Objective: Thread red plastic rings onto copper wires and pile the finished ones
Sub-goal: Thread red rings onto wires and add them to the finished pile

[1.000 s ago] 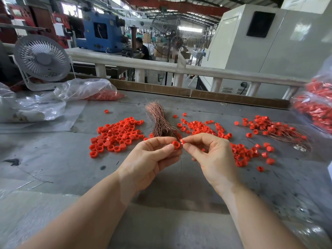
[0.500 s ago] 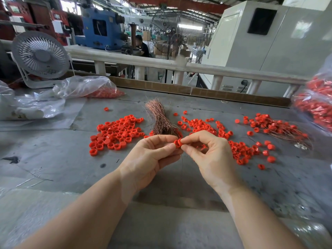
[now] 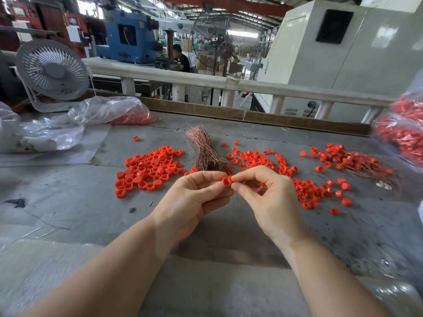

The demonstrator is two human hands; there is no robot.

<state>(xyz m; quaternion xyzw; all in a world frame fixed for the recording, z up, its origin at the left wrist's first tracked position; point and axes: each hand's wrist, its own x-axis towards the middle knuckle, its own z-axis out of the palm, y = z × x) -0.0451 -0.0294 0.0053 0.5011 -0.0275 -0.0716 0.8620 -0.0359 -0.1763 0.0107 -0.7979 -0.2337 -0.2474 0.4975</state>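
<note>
My left hand (image 3: 190,202) pinches a red ring (image 3: 226,181) between thumb and forefinger above the grey table. My right hand (image 3: 270,200) meets it, thumb and forefinger pinched against the ring's right side; a thin wire hangs down below the fingers. Behind the hands lies a bundle of copper wires (image 3: 203,149). Loose red rings spread in a heap on the left (image 3: 148,168) and another in the middle right (image 3: 297,179). Finished wires with rings lie piled at the far right (image 3: 357,161).
A white desk fan (image 3: 52,74) stands at the back left beside clear plastic bags (image 3: 75,124), one holding red parts. A bag of red parts (image 3: 402,131) sits at the right edge. A white rail (image 3: 206,81) runs behind the table.
My right fingertips have closed in against the ring held by my left hand. Both hands stay at the same spot above the table.
</note>
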